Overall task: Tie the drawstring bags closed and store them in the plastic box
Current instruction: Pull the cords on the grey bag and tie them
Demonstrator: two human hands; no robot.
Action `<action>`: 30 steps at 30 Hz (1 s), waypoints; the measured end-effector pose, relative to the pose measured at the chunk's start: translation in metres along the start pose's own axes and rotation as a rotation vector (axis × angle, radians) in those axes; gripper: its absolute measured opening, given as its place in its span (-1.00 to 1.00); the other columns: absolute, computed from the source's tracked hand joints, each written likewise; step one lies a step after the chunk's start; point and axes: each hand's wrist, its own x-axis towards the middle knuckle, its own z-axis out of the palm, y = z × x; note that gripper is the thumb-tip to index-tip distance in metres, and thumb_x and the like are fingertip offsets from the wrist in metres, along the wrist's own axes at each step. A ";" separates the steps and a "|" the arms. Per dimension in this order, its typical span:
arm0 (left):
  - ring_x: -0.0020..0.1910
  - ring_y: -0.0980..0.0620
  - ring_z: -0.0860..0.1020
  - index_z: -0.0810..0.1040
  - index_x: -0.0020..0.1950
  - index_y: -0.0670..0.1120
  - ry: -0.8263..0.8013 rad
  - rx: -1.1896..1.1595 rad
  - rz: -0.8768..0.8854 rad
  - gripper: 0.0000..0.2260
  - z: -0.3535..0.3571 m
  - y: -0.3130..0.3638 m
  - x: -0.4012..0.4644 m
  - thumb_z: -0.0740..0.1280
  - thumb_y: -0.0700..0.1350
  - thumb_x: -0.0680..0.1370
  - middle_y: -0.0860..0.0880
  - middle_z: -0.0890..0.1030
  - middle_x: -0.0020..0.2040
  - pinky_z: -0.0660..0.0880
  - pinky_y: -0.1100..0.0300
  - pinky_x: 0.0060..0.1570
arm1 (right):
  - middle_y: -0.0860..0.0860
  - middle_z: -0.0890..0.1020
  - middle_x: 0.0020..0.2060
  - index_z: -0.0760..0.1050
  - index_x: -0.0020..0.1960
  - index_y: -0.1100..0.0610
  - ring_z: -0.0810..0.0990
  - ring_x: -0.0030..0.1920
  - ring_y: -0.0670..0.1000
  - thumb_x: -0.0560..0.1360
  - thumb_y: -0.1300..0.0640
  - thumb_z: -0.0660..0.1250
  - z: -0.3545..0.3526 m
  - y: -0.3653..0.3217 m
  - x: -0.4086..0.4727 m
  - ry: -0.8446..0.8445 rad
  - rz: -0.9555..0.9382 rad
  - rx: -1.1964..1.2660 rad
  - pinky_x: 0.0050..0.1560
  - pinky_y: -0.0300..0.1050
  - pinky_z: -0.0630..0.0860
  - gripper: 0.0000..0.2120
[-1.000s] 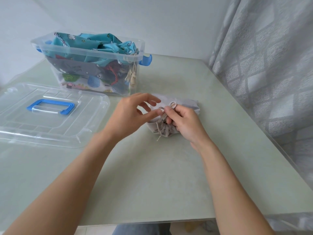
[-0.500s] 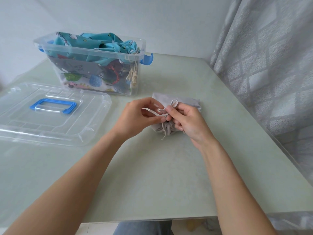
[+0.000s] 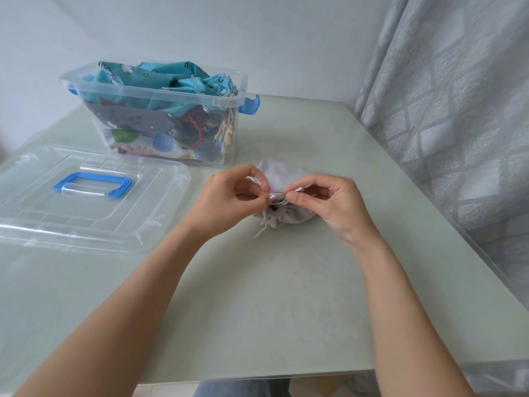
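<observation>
Left hand [image 3: 229, 200] and right hand [image 3: 329, 203] each pinch drawstring [image 3: 276, 196] over grey bag [image 3: 283, 179]; knot hidden behind fingertips; plastic box [image 3: 160, 96] behind bag.

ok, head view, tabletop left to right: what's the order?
Clear lid with blue handle → left hand pinching the drawstring → grey bag → right hand pinching the same string → curtain. The plastic box spans the lid and the hands, so it's left out.

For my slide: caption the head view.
Both hands pinch the white drawstring of a grey cloth bag beside a clear plastic box.
</observation>
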 end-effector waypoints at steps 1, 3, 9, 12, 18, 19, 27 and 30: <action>-0.34 0.07 0.59 0.52 -0.21 -0.11 0.004 -0.019 -0.008 -0.83 0.000 0.000 0.000 0.40 -0.36 0.42 -0.09 0.66 -0.28 0.54 0.28 -0.20 | -0.15 0.62 -0.41 0.60 -0.22 0.12 0.54 -0.34 -0.22 0.37 0.36 0.43 0.000 -0.001 0.000 -0.025 0.007 -0.014 -0.27 -0.41 0.43 -0.85; -0.32 0.07 0.60 0.52 -0.20 -0.11 0.012 -0.050 -0.029 -0.84 0.001 0.000 0.001 0.40 -0.35 0.43 -0.14 0.66 -0.24 0.52 0.31 -0.22 | -0.17 0.61 -0.43 0.58 -0.22 0.12 0.52 -0.37 -0.24 0.40 0.34 0.40 0.001 -0.001 -0.001 -0.052 0.029 -0.033 -0.37 -0.39 0.39 -0.86; -0.34 0.12 0.59 0.53 -0.21 -0.08 0.009 -0.071 -0.055 -0.86 0.003 -0.002 0.002 0.42 -0.28 0.44 -0.03 0.66 -0.28 0.52 0.32 -0.22 | -0.06 0.56 -0.39 0.55 -0.19 0.09 0.40 -0.42 -0.16 0.44 0.25 0.37 0.001 -0.002 -0.002 -0.115 0.069 -0.055 -0.45 -0.28 0.27 -0.91; -0.35 0.12 0.58 0.53 -0.20 -0.10 0.006 -0.061 -0.047 -0.88 0.003 -0.001 0.002 0.42 -0.28 0.44 0.01 0.64 -0.32 0.53 0.30 -0.20 | 0.00 0.51 -0.35 0.52 -0.19 0.09 0.42 -0.39 -0.21 0.46 0.28 0.35 0.004 -0.003 -0.002 -0.172 0.074 -0.046 -0.36 -0.38 0.32 -0.88; -0.36 0.11 0.57 0.53 -0.21 -0.08 -0.016 -0.039 -0.047 -0.86 0.005 0.000 0.002 0.41 -0.30 0.44 0.00 0.63 -0.32 0.53 0.28 -0.22 | -0.06 0.51 -0.37 0.49 -0.24 0.08 0.45 -0.34 -0.19 0.42 0.38 0.39 0.005 0.001 -0.001 -0.043 0.044 -0.141 -0.26 -0.38 0.39 -0.77; -0.36 0.11 0.57 0.53 -0.22 -0.06 -0.008 -0.023 -0.048 -0.84 0.005 0.000 0.002 0.42 -0.29 0.43 0.01 0.63 -0.33 0.53 0.28 -0.22 | -0.07 0.52 -0.35 0.47 -0.23 0.05 0.47 -0.33 -0.18 0.41 0.38 0.40 0.007 0.003 0.001 -0.004 0.027 -0.179 -0.24 -0.36 0.41 -0.75; -0.35 0.05 0.63 0.55 -0.25 -0.04 0.017 0.100 -0.015 -0.85 0.004 -0.002 0.002 0.44 -0.26 0.40 -0.06 0.66 -0.32 0.56 0.14 -0.16 | -0.10 0.55 -0.39 0.58 -0.19 0.16 0.44 -0.36 -0.13 0.38 0.22 0.40 0.017 0.013 0.002 0.133 -0.186 -0.661 -0.32 -0.28 0.33 -0.98; -0.35 0.05 0.62 0.56 -0.21 -0.11 0.021 0.050 -0.026 -0.91 0.003 0.000 0.002 0.44 -0.26 0.42 -0.08 0.66 -0.32 0.55 0.19 -0.17 | -0.07 0.53 -0.34 0.53 -0.17 0.19 0.36 -0.29 -0.18 0.38 0.23 0.35 0.021 0.012 0.002 0.199 -0.321 -0.758 -0.29 -0.35 0.25 -0.96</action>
